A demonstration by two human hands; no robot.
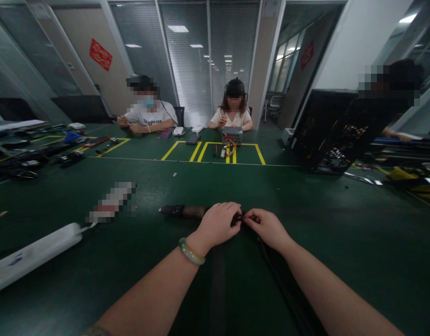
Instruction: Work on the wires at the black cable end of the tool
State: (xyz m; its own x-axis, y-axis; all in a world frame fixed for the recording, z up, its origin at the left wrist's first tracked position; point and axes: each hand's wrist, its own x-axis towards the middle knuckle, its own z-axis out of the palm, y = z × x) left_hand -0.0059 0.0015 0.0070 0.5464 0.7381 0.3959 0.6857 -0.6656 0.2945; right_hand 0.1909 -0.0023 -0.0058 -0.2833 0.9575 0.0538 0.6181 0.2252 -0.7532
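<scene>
On the green table lies an inline electric screwdriver (192, 212), its dark tip pointing left. My left hand (216, 223), with a jade-coloured bangle on the wrist, wraps around its rear part and hides much of the body. Close beside it, my right hand (269, 228) pinches a small dark piece at the tool's tail end. That looks like the plug of the black cable (276, 268), which trails from under the right hand toward me; the joint itself is too small and dark to make out.
A white power strip (36, 256) lies at left, near a blurred-out flat item (113, 200). At right stands a tilted black computer case (323, 133). Across the table two people sit, one behind a power supply unit (232, 134) with loose wires. Cables and parts clutter the far left.
</scene>
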